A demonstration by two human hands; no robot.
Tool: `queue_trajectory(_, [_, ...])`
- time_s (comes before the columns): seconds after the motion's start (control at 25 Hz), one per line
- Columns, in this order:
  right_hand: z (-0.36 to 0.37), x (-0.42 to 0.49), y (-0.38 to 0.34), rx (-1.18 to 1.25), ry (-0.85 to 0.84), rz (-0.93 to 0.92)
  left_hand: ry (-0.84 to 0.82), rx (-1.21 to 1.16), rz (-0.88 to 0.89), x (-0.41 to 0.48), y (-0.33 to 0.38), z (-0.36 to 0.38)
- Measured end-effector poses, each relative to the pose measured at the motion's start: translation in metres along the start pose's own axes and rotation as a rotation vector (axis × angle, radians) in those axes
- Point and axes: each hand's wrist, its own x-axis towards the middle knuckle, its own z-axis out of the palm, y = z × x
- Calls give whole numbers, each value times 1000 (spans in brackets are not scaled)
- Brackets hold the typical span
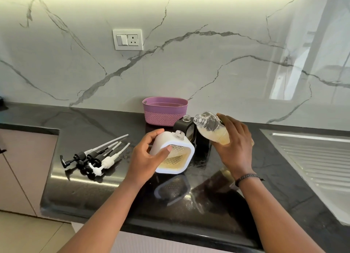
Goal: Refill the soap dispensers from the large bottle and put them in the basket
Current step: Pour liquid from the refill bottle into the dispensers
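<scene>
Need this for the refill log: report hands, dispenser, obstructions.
Left hand grips white dispenser, tilted, uncapped. Right hand grips large bottle, tipped, no stream visible. Black dispenser close behind.

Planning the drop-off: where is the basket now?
In the head view, the purple basket sits centre, by the marble wall, just behind the black dispenser.

I am looking at a glossy black countertop (284,167) that is carrying a cluster of pump tops (94,158), black and white, lying on their sides at the near left with their tubes pointing far and right. A purple basket (164,110) is standing at the far middle, near the marble wall (208,72), and just near-right of it a black dispenser (180,126) is standing upright with its neck uncapped. A steel drainboard (312,154) is sitting in the surface at the right.
</scene>
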Motion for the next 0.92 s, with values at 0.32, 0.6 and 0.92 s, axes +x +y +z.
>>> queue_trajectory(0.32, [-3,5,7,-142,5,-122,-34,-47,-10,4,-3,7])
queue_trajectory(0.6, [-1,5,8,-187,9,-191,-61,-60,-9,3,-4,9])
queue_trajectory(0.92, [0,6,5,-246,-3,-260,-74,-63,-12,5,-7,8])
